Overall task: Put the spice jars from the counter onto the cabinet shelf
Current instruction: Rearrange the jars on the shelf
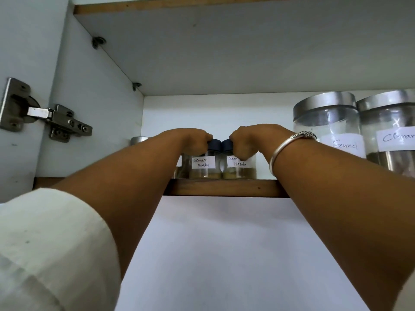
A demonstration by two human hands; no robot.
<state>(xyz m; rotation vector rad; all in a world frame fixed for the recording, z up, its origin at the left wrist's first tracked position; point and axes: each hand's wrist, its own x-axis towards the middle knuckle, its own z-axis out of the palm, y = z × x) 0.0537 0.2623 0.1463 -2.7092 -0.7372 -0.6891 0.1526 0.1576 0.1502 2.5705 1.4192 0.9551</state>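
Head view, hands (pixel 194 141) (pixel 248 140) gripping jars (pixel 203 168) (pixel 239 169) (shelf (pixel 224 188) edge)

Both arms reach up and forward, converging just past the front edge of the shelf (pixel 224 188). The left forearm (pixel 134 182) is bare, with a pale sleeve (pixel 51 243) bunched near the elbow. The right forearm (pixel 325 187) is also bare and wears a silver bangle (pixel 283 151) at the wrist. Both wrists bend downward. The left hand (pixel 195 140), seen from the back, curls its fingers over the dark cap of the coriander jar (pixel 205 169). The right hand (pixel 248 140) grips the garam masala jar (pixel 241 170) in the same way, thumb down its front. The knuckles sit close together with a narrow gap between them.
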